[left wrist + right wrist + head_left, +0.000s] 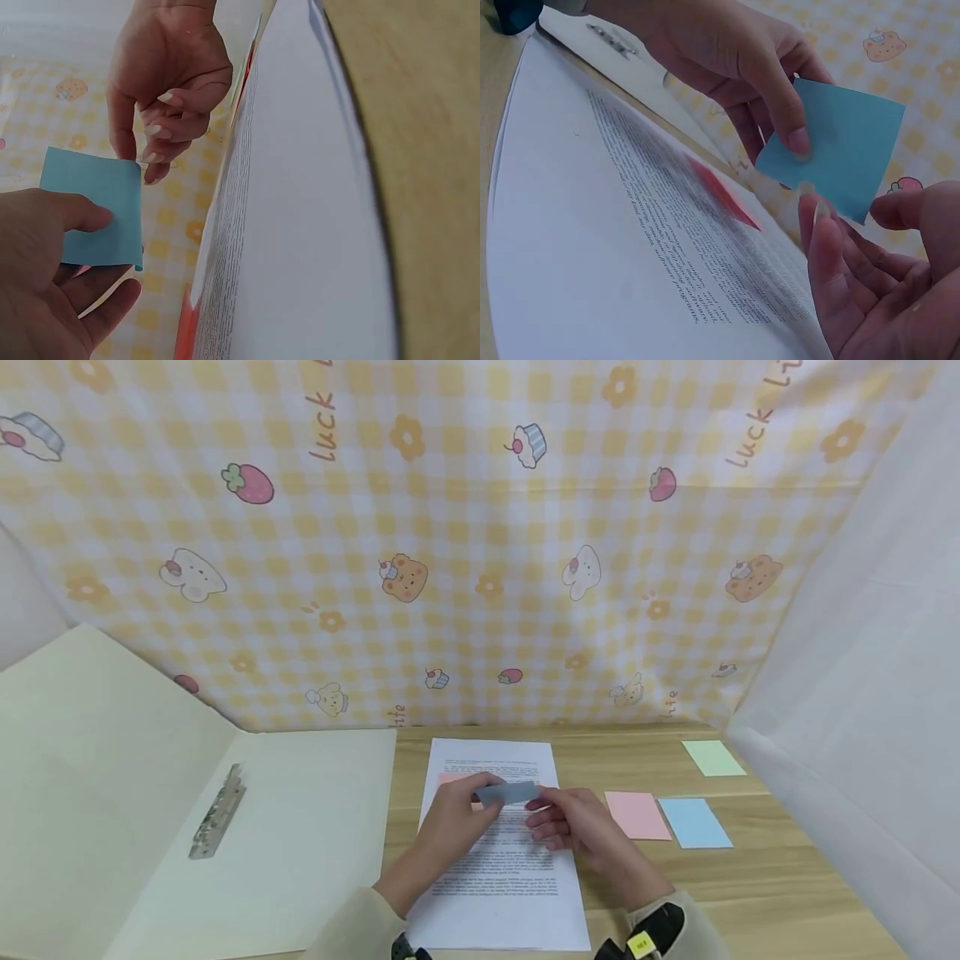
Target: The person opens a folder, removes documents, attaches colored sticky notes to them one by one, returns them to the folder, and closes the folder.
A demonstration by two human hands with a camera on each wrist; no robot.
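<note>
My left hand (463,810) pinches a small blue sticky note (97,195) above a printed sheet, the thumb lying on the note's face. At the note's far corner is my right hand (573,822), palm turned inward and fingers bent. Its thumb tip (889,211) meets the corner in the right wrist view, but whether a finger presses from the other side cannot be made out. Under both hands lies the printed paper (498,927), with a pink note (724,193) stuck on it, partly hidden in the head view by my left hand.
Right of the paper, a pink sticky note (637,816) and a blue square note (695,823) lie side by side, with a green note (714,758) farther back. An opened white folder (322,827) with a metal clip (217,814) occupies the left. Behind hangs a checked cloth (480,543).
</note>
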